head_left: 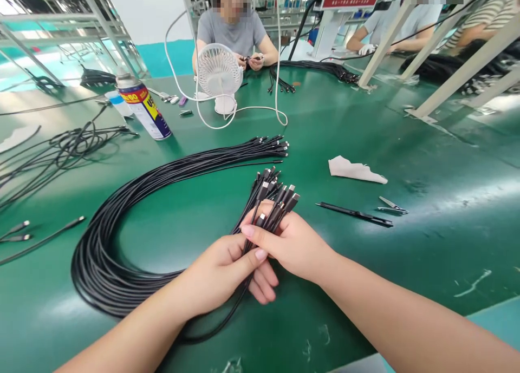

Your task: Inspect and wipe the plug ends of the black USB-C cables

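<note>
A thick bundle of black USB cables (97, 254) curves in a wide U on the green table, opening to the right. One set of its plug ends lies farther back on the table. Around the near ends my left hand (227, 270) is closed, thumb over the cables and fingers beneath. My right hand (288, 243) is closed just above it, gripping several cables close to their connectors (284, 197), which point up and away. Both hands touch each other. Part of the bundle is hidden behind my left hand and forearm.
A spray can (144, 108) and a white fan (221, 75) stand farther back. Loose cables (69, 145) lie left. A pen (353, 214), nail clippers (392, 206) and a torn white scrap (357, 170) lie right. Across the table sits a person in grey (231, 29); metal posts (467, 59) rise at right.
</note>
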Tool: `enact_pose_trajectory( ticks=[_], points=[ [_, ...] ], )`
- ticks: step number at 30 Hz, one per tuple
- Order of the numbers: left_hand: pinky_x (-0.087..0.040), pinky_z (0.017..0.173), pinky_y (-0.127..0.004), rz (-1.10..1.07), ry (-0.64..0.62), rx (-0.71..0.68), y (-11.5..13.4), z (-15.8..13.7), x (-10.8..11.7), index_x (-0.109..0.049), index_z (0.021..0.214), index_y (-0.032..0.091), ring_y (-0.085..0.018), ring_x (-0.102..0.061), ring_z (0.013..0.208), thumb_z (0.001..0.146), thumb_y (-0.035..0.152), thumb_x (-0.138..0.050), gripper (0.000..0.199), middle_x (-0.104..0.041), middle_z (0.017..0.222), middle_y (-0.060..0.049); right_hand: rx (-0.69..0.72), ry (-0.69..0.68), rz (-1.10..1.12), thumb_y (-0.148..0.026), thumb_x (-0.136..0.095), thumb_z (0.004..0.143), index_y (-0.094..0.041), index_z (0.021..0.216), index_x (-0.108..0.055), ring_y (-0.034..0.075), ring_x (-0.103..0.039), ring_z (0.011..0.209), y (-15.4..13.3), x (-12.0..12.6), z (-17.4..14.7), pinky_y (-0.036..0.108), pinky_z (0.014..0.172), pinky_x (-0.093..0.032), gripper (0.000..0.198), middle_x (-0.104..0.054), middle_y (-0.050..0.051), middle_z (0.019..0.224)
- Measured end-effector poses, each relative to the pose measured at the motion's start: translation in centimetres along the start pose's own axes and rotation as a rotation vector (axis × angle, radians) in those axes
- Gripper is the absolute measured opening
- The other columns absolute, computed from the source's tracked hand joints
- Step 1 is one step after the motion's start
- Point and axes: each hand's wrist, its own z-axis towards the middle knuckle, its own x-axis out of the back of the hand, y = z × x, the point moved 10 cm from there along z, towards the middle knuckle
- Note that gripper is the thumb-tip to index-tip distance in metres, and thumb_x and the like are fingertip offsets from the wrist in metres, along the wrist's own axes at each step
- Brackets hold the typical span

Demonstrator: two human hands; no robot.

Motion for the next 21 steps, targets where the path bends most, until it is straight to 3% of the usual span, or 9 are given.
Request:
enact_pose_trajectory(
  ticks=[4,13,21],
  points=[
    [-0.050,0.049,-0.024,-0.233,-0.095,0.095,-2.2,-0.1,-0.7,-0.066,0.070,0.011,-0.014,-0.061,0.046,0.085,0.058,-0.060,0.050,-0.066,0.055,-0.008,-0.057,-0.054,-0.024,-0.032,-0.063,0.084,-0.018,0.084,-0.059,0.008,-0.053,0.054,0.3,-0.5,0.0,0.020,0.051,-0.042,0.014,-0.057,-0.005,0.063],
    [-0.034,0.037,-0.015,-0.354,-0.034,-0.003,-0.9,0.1,0.1,-0.066,0.070,0.012,-0.006,-0.048,0.037,0.085,0.048,-0.066,0.039,-0.058,0.047,0.000,-0.052,-0.113,0.022,-0.040,-0.062,0.086,-0.021,0.085,-0.056,0.009,-0.056,0.045,0.1,-1.0,-0.1,0.021,0.049,-0.046,0.020,-0.051,-0.008,0.051],
    [-0.038,0.036,-0.015,-0.459,0.016,-0.026,-0.8,0.0,0.5,-0.068,0.088,0.013,-0.007,-0.052,0.040,0.083,0.042,-0.071,0.029,-0.068,0.062,-0.001,0.008,0.077,0.011,-0.038,-0.067,0.082,-0.019,0.079,-0.060,0.009,-0.054,0.051,-0.8,1.3,-0.1,0.023,0.051,-0.049,0.020,-0.057,-0.003,0.061]
  ],
)
